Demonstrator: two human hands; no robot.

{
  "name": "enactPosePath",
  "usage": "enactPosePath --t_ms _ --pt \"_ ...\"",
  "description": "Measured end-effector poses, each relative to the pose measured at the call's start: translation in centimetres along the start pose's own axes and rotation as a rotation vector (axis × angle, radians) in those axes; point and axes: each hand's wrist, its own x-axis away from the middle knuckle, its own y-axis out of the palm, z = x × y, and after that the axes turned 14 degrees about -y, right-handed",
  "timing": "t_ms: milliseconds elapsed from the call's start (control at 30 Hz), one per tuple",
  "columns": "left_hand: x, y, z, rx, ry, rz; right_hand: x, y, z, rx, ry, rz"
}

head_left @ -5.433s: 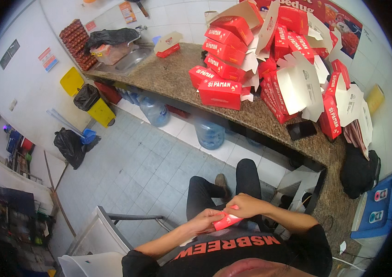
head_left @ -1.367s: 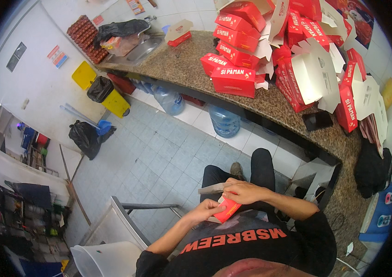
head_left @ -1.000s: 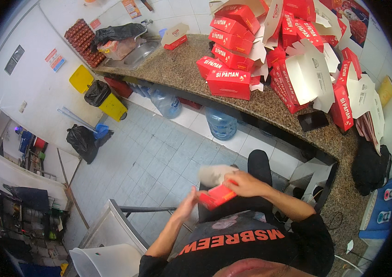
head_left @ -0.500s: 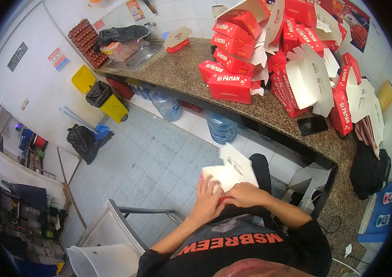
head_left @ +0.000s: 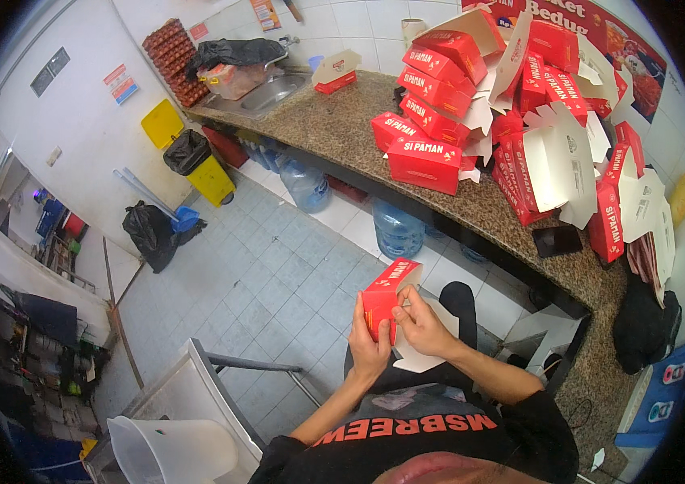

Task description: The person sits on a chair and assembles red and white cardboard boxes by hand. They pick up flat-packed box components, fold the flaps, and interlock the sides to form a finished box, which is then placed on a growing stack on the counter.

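Above my lap is a red cardboard food box [head_left: 379, 300] with white inner faces, its red side turned up and its white lid hanging down beside my right wrist. Along the box's left side and lower edge, my left hand [head_left: 369, 348] is closed round it. The bent fingers of my right hand [head_left: 425, 329] grip its right edge, near the white lid flap. Parts of the box under my fingers are hidden.
A heap of folded red boxes [head_left: 425, 165] covers the granite counter [head_left: 334, 121], with a dark phone [head_left: 556, 240] near its edge. Water jugs [head_left: 397, 230] stand below. To my left are a metal table [head_left: 189, 379] and a white plastic container [head_left: 173, 452].
The box has been turned so its red outside faces up, where its white inside showed before. Its lid now hangs toward me. Both hands have shifted their grip, and the view has moved slightly.
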Motion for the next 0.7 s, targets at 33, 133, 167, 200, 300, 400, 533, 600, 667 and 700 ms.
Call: enactPosePath --t_ms 33,133,167,200,300,400,533,600,667,700 --pt "-0.2 -0.3 0.4 -0.012 0.001 0.009 -0.4 -0.2 -0.5 0.091 -0.046 -0.037" --pt "-0.7 -0.8 0.0 -0.121 0.110 0.073 -1.9 -0.7 -3.7 0.301 -0.120 -0.125" --pt "-0.9 -1.0 0.0 -0.116 0.115 0.051 -2.1 -0.9 -4.4 0.330 -0.113 -0.125" --pt "-1.0 -1.2 0.1 -0.110 0.121 0.027 -2.3 -1.2 -4.8 0.359 -0.106 -0.124" --pt "-1.3 -1.8 0.4 -0.162 0.197 -0.014 -2.2 -2.1 -4.4 0.454 -0.140 -0.113" --pt "-1.0 -1.6 0.7 -0.139 0.095 -0.041 -0.7 -1.4 -1.3 0.416 -0.093 -0.107" --pt "-1.8 -1.3 0.7 -0.206 0.211 0.086 -1.7 -0.2 -0.8 -0.102 -0.044 0.076" --pt "-1.7 -1.2 0.9 -0.140 0.186 -0.013 -3.1 -1.0 -2.5 -0.311 -0.042 0.147" --pt "-2.5 -0.7 1.7 -0.097 0.333 -0.009 -5.2 -2.8 -5.2 -0.321 -0.091 0.131" --pt "-2.8 -0.5 2.3 -0.012 0.305 0.006 -5.9 -3.3 -7.7 -0.253 -0.192 0.127"
